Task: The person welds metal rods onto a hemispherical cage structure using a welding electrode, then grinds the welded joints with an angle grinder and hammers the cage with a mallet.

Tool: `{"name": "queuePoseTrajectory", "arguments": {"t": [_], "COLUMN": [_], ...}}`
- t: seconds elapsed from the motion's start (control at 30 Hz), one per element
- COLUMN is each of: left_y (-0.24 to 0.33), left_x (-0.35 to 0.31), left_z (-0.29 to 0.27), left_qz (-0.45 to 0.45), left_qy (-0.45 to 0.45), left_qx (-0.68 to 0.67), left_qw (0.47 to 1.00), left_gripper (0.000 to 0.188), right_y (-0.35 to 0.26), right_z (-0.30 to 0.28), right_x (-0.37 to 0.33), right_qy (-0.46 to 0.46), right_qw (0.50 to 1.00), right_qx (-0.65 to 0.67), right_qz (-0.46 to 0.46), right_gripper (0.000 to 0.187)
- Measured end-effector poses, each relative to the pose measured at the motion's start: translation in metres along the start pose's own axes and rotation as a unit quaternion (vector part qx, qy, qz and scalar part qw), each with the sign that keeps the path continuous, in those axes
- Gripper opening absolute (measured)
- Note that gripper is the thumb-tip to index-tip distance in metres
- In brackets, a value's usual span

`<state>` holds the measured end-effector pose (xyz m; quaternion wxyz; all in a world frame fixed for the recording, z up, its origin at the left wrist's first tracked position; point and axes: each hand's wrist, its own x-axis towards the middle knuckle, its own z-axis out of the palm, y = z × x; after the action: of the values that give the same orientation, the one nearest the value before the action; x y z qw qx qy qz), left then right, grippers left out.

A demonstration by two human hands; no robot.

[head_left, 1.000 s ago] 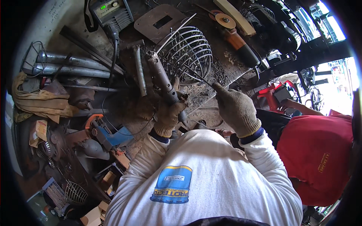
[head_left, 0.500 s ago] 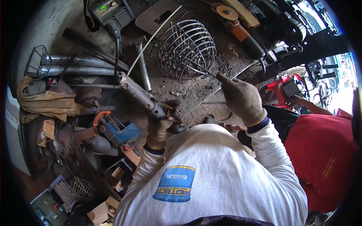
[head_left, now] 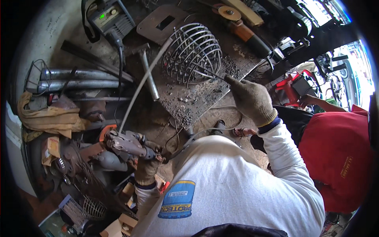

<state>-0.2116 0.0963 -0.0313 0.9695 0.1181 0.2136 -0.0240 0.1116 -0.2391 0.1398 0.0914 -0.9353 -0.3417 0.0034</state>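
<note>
My gloved left hand [head_left: 147, 170] is closed round a welding electrode holder [head_left: 132, 146], low on the left. A long pale welding electrode [head_left: 138, 93] slants up from its jaw. Its far end overlaps the left edge of a cage of curved metal bars [head_left: 203, 39] in the picture; whether they touch I cannot tell. My gloved right hand [head_left: 254, 102] grips a thin dark metal rod [head_left: 213, 73], its index finger along it. That rod reaches in among the cage's bars. The cage rests on a dirty metal worktable [head_left: 175, 98].
A hammer [head_left: 150, 77] lies left of the cage, an angle grinder [head_left: 248, 33] to the right. Behind stands a welding machine [head_left: 112, 19]. Steel pipes [head_left: 79, 85] and a cloth [head_left: 51, 116] lie at left. At right is a person in red [head_left: 335, 158].
My left hand has moved down and left with the electrode holder, and the electrode has swung with it. The right hand stays nearly in place with its rod at the cage.
</note>
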Motion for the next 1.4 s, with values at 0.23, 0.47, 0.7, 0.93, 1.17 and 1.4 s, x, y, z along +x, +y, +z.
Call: {"name": "queuePoseTrajectory", "arguments": {"t": [0.23, 0.47, 0.7, 0.93, 1.17, 1.4], "left_y": [-0.024, -0.02, -0.039, -0.053, -0.031, 0.013], "left_x": [0.016, 0.025, 0.003, -0.02, -0.013, -0.007], "left_z": [0.072, 0.072, 0.119, 0.126, 0.102, 0.099], "left_qz": [0.192, 0.204, 0.243, 0.259, 0.22, 0.228], "left_qy": [0.067, 0.072, 0.116, 0.129, 0.15, 0.097], "left_qx": [0.338, 0.304, 0.433, 0.383, 0.389, 0.488], "left_qw": [0.919, 0.928, 0.86, 0.877, 0.882, 0.837], "left_gripper": [0.05, 0.05, 0.043, 0.042, 0.032, 0.031], "right_y": [-0.005, 0.002, 0.006, 0.011, 0.01, 0.006], "right_z": [-0.007, -0.009, 0.002, 0.002, 0.009, 0.002], "right_x": [-0.003, -0.003, -0.002, -0.006, -0.005, -0.003], "right_qy": [-0.019, 0.014, 0.02, 0.038, 0.054, 0.049], "right_qw": [0.999, 1.0, 0.997, 0.998, 0.997, 0.999], "right_qx": [-0.022, 0.018, 0.072, 0.049, 0.042, 0.001], "right_qz": [0.018, -0.001, -0.013, -0.022, -0.036, -0.021], "right_gripper": [0.045, 0.042, 0.038, 0.037, 0.041, 0.041]}}
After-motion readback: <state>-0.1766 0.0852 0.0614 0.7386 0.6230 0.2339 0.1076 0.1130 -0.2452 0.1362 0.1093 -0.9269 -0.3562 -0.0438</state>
